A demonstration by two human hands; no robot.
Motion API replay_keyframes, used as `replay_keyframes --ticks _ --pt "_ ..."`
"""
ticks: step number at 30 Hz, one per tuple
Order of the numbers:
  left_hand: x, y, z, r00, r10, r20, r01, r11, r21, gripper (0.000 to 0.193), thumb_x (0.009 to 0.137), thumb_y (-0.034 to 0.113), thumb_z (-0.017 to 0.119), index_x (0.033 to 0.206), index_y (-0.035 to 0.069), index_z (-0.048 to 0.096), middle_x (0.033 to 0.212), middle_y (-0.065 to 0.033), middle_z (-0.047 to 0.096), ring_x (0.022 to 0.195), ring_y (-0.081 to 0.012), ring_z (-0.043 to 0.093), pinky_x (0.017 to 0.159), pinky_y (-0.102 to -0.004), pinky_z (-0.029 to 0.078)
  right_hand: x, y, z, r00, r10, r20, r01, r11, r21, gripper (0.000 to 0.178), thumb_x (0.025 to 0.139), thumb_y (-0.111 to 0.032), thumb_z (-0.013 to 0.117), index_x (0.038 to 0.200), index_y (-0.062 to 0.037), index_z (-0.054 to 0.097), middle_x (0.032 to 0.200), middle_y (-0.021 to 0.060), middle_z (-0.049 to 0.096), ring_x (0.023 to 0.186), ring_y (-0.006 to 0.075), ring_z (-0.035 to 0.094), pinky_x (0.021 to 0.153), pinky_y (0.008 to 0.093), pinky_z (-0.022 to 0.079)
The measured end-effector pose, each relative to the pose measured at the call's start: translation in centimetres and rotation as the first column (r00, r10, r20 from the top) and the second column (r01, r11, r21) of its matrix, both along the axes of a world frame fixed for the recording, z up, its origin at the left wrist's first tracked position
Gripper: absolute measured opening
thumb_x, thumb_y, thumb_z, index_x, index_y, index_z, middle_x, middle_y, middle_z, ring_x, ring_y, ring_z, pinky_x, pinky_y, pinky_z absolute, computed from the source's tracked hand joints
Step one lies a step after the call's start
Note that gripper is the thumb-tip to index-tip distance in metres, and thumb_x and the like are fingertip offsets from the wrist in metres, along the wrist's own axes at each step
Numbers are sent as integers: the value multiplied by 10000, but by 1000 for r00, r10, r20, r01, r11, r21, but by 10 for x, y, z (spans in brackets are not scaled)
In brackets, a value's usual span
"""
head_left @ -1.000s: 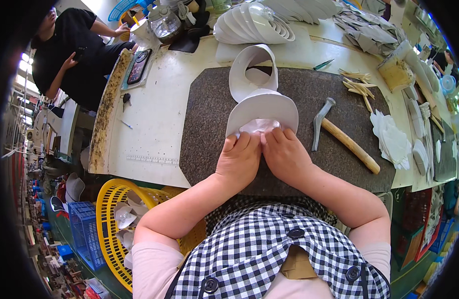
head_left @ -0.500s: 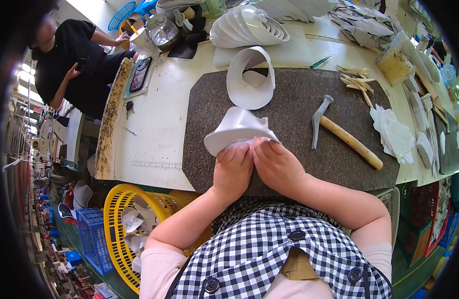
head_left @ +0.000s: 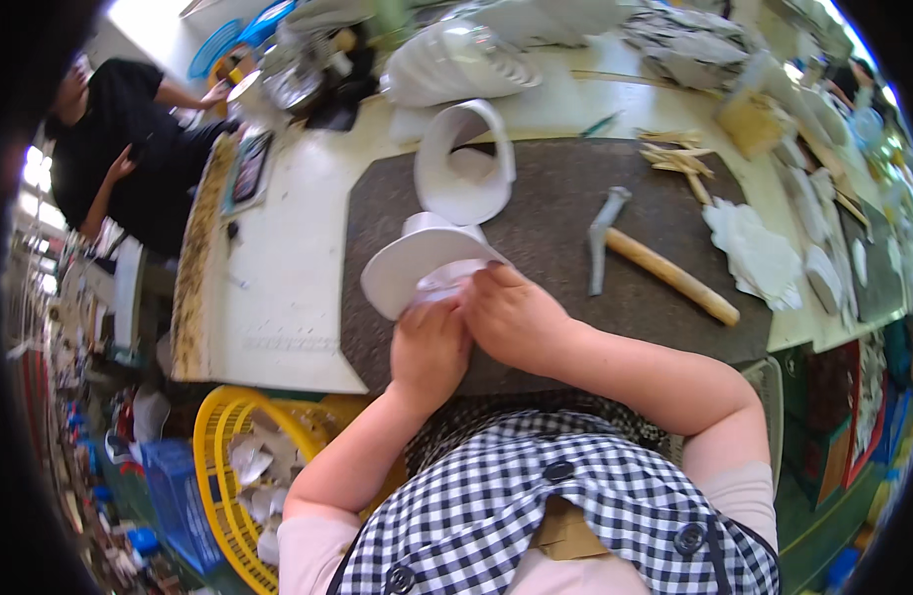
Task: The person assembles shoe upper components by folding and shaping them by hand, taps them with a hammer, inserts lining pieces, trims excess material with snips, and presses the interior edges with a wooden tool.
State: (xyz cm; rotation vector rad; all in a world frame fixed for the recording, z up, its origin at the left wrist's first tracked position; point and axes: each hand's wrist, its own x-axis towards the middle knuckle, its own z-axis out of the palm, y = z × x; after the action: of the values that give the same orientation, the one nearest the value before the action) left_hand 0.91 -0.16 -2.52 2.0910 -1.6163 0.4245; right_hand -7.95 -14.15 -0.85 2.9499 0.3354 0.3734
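Note:
A white curved piece (head_left: 402, 268), which looks like a shoe upper, is held over the near side of the dark board (head_left: 555, 357). My left hand (head_left: 428, 347) grips its near edge with curled fingers. Close beside it, my right hand (head_left: 511, 312) pinches the same edge; the fingertips are partly hidden. The paler inner side of the upper shows above my fingers. Just beyond lies a second white upper (head_left: 486, 203), bent into an open loop. To the right, a hammer (head_left: 669, 276) with a wooden handle rests on the board.
Nested white uppers (head_left: 426, 74) lie at the back. Pale strips (head_left: 679, 159) and thin white pieces (head_left: 749, 253) lie on the right. A phone (head_left: 250, 169) is at the left edge. Below stands a yellow basket (head_left: 210, 446). Another person (head_left: 129, 149) stands at far left.
The view has shifted slightly. The upper in my hands has turned, showing more of its inner side. My right hand has shifted along its edge, now higher than my left.

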Motion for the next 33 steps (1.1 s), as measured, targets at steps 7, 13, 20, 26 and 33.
replay_keyframes --ticks 7,13,20,26,33 --pt "2 -12 18 998 -15 53 6 987 158 279 715 50 565 987 64 625 927 -48 586 909 -237 545 832 -387 391 -57 -61 22 918 59 393 -168 954 248 326 766 -126 559 1083 -57 589 1080 77 579 994 227 555 839 351 470" --pt "5 -23 18 995 -73 68 69 996 51 260 710 33 535 958 38 611 958 -62 579 965 -240 531 877 -393 351 -93 -185 6 581 -659 477 505 752 424 182 779 -86 624 956 -45 642 920 103 612 872 292 555 779 376 469" --pt "3 -22 15 994 -89 58 84 994 70 250 697 28 532 937 35 602 960 -72 575 976 -238 528 882 -379 342 -94 -231 -12 374 -922 100 853 384 353 189 761 -256 679 876 -106 667 937 83 620 941 276 558 788 417 458" --pt "2 -23 18 993 -78 90 69 992 104 243 693 32 537 927 42 602 934 -68 576 952 -234 533 869 -374 344 -78 -226 -6 543 -838 -54 723 433 539 233 759 -239 610 943 -129 699 895 146 620 904 325 576 794 424 471" --pt "7 -25 20 993 -112 45 108 991 74 226 701 28 538 915 44 610 919 -70 583 937 -238 540 851 -373 350 -60 -207 -9 612 -780 -129 542 296 786 383 815 -183 537 1184 -107 609 825 217 586 790 344 594 741 397 475"
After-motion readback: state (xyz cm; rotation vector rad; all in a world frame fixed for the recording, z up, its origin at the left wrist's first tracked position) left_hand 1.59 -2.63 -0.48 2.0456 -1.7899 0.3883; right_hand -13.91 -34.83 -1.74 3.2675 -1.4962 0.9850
